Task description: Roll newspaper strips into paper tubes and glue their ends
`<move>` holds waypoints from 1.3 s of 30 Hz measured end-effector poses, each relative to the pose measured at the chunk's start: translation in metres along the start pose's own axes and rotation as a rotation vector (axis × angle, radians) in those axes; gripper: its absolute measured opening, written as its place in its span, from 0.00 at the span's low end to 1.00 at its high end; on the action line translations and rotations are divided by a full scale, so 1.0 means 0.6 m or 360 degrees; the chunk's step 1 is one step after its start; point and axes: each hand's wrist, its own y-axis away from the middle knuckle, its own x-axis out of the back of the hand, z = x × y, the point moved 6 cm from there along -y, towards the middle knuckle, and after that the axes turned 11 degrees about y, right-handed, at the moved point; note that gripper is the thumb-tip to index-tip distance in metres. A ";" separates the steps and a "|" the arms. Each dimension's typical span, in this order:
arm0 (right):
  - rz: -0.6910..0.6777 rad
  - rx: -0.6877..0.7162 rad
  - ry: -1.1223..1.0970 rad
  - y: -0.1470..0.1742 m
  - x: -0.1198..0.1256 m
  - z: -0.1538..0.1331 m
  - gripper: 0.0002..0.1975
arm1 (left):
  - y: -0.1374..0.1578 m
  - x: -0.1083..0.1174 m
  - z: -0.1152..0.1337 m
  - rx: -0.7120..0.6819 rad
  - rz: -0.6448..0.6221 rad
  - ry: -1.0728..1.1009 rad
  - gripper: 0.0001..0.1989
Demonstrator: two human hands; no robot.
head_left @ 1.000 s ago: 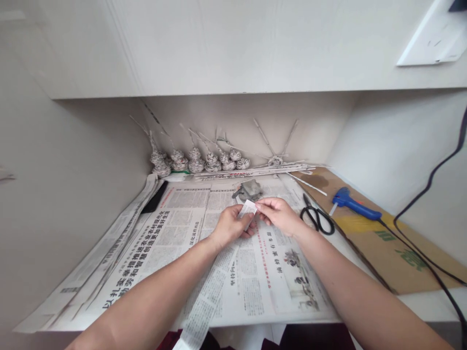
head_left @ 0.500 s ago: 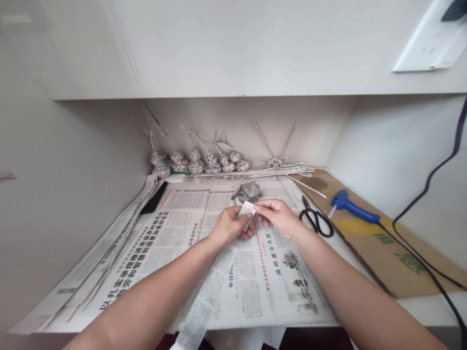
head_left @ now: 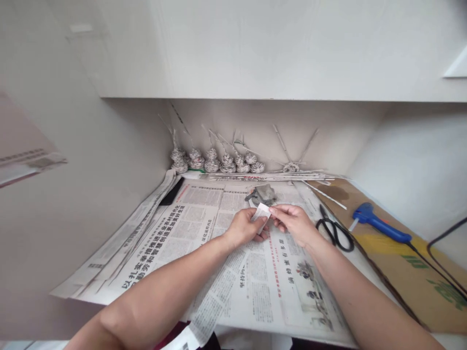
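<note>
A long strip of newspaper point(head_left: 215, 311) runs from between my hands, under my left forearm and over the table's front edge. My left hand point(head_left: 245, 227) is closed on its upper end, thumb on top. Thumb and fingertips of my right hand point(head_left: 294, 222) pinch the corner of that same end. Just beyond my hands lies a crumpled grey cloth point(head_left: 265, 193). Black-handled scissors point(head_left: 333, 228) rest to the right of my right hand. Spread newspaper point(head_left: 197, 233) covers the table underneath.
Several gourd-shaped woven paper pieces point(head_left: 211, 163) line the back wall, beside thin rolled paper sticks point(head_left: 270, 177). A blue glue gun point(head_left: 383, 223) with its cord lies on cardboard point(head_left: 408, 272) at right. Paper strips point(head_left: 120, 243) are stacked at left; a cabinet point(head_left: 255, 58) overhangs the back.
The view has turned to the left, so everything appears shifted rightward. Both hands keep hold of the newspaper strip's end, with little change in their grip.
</note>
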 end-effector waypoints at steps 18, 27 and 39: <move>-0.0224 -0.0014 -0.0090 0.006 -0.012 -0.008 0.17 | 0.001 0.008 0.004 0.0168 0.0025 0.0197 0.18; -0.0163 0.0000 -0.0051 0.003 -0.014 -0.003 0.16 | 0.008 -0.002 0.011 0.0166 -0.0016 0.0106 0.18; -0.0123 -0.0075 -0.0104 0.005 -0.014 0.000 0.18 | 0.001 0.001 0.001 0.0023 -0.0042 -0.0008 0.14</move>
